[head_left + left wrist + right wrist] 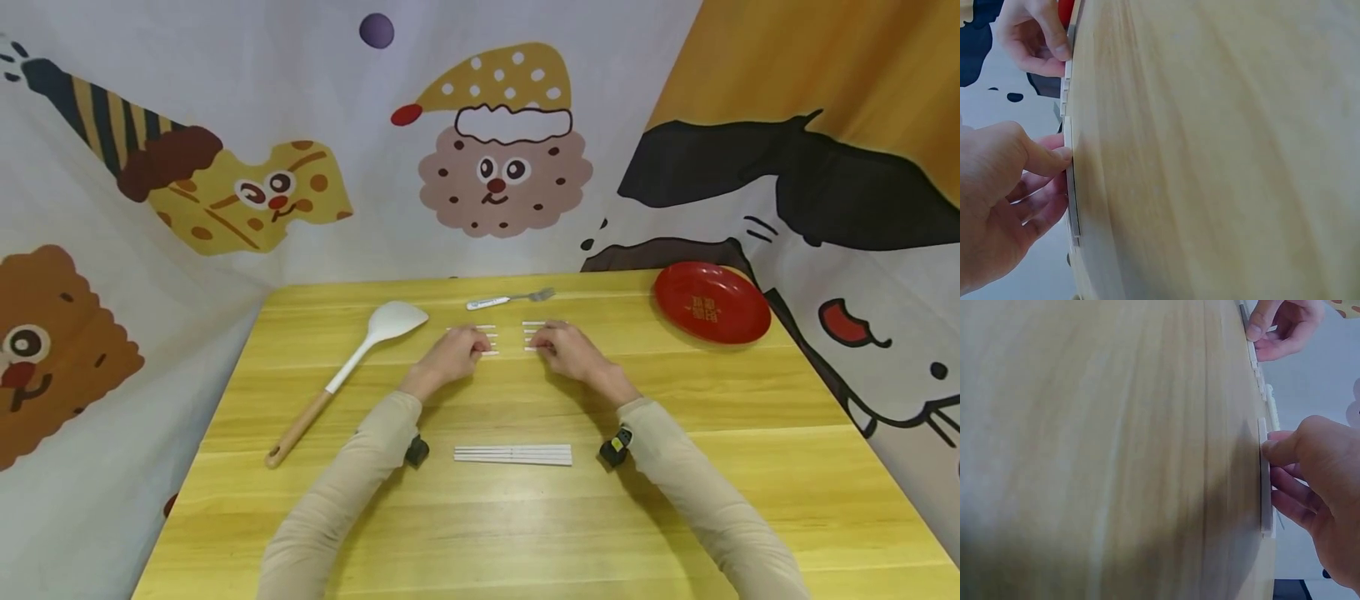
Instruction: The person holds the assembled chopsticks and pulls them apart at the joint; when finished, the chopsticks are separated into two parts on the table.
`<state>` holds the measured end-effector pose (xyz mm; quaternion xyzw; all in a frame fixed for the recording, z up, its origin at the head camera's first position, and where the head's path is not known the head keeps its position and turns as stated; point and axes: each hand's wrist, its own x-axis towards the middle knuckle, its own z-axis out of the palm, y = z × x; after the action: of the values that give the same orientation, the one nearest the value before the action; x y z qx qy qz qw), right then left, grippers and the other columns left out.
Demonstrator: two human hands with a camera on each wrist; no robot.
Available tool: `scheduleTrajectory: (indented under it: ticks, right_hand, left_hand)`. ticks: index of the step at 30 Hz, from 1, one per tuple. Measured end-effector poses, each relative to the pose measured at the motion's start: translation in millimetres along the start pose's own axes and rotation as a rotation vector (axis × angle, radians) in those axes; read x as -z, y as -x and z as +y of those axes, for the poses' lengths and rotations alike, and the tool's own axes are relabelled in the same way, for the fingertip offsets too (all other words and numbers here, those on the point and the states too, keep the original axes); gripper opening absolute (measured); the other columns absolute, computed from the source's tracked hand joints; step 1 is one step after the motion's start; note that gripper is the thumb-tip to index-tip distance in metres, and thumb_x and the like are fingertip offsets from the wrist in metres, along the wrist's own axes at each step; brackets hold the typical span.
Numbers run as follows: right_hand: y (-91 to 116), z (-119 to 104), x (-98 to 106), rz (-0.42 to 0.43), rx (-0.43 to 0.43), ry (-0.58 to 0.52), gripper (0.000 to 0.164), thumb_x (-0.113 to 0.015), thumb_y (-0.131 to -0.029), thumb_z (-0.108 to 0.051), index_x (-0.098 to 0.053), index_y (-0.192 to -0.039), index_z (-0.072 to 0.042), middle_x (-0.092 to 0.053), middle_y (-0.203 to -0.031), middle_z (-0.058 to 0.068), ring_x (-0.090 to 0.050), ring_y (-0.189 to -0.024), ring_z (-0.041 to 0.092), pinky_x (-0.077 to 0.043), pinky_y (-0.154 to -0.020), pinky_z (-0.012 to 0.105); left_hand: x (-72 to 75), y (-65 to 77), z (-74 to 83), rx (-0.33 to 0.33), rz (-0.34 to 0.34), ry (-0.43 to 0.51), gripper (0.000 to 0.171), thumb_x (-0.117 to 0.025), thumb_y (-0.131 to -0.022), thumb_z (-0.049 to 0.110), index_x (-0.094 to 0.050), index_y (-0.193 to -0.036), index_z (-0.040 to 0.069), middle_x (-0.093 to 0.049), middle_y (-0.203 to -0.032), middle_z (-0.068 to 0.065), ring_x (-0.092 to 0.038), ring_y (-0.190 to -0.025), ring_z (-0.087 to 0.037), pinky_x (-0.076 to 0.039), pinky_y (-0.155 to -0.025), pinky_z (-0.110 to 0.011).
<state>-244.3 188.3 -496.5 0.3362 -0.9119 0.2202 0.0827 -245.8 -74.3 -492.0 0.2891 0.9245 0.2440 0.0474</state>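
In head view, shows bare left hand (456, 352) and bare right hand (570, 348) at two sets of thin white sticks (487, 327) on yellow wood-grain table (465, 533); in left wrist view, thumb and fingers (1050, 215) pinching one white stick (1073, 194); in right wrist view, likewise pinching another white stick (1265, 500).

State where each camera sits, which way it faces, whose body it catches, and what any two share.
Head: on the person's head, facing forward and down over the table toward the printed cloth; both sleeves, the left hand and right hand show.
Left wrist: low across the tabletop, sideways; left hand near, pinching one of the white sticks, right hand beyond.
Right wrist: likewise sideways; right hand near, left hand beyond.
Shared: both wrist views show both hands and white sticks.
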Motion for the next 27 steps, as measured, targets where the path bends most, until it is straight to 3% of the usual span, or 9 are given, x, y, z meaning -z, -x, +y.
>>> scheduleTrajectory:
  ticks: [11, 17, 24, 27]
  right_hand:
    - [7, -12, 14, 0.074, 0.056, 0.002, 0.013, -0.073, -0.088, 0.002, -0.075, -0.100, -0.001, -0.070, -0.096, 0.011, -0.068, -0.087, 0.024, -0.061, -0.078, 0.036]
    - [23, -34, 28, 0.041, 0.026, -0.038, 0.015, -0.072, -0.089, -0.001, -0.075, -0.104, -0.003, -0.070, -0.099, 0.009, -0.067, -0.089, 0.023, -0.059, -0.078, 0.038]
    - [39, -62, 40, -0.031, -0.021, -0.087, 0.019, -0.073, -0.089, -0.001, -0.074, -0.107, -0.004, -0.069, -0.099, 0.006, -0.065, -0.089, 0.020, -0.058, -0.078, 0.036]
    - [46, -71, 42, -0.052, -0.020, -0.099, 0.020, -0.073, -0.089, -0.001, -0.073, -0.109, -0.003, -0.069, -0.101, 0.009, -0.065, -0.090, 0.021, -0.058, -0.078, 0.037]
  left_hand:
    - [3.2, 2.5, 1.8, 0.002, -0.003, -0.013, 0.023, -0.059, -0.096, -0.002, -0.075, -0.110, 0.007, -0.067, -0.104, -0.006, -0.062, -0.095, -0.017, -0.056, -0.086, -0.029]
    - [7.0, 8.1, 4.3, 0.011, 0.009, -0.015, 0.023, -0.060, -0.097, 0.000, -0.073, -0.114, 0.007, -0.065, -0.105, -0.005, -0.061, -0.093, -0.016, -0.056, -0.085, -0.028]
    - [15.4, 28.7, 18.9, -0.050, 0.022, -0.042, 0.021, -0.064, -0.096, 0.003, -0.073, -0.115, 0.007, -0.065, -0.104, -0.005, -0.062, -0.094, -0.018, -0.056, -0.083, -0.031]
    - [19.9, 41.2, 29.5, -0.065, 0.008, -0.047, 0.021, -0.065, -0.097, 0.007, -0.072, -0.116, 0.007, -0.067, -0.105, -0.006, -0.065, -0.107, -0.025, -0.056, -0.092, -0.035]
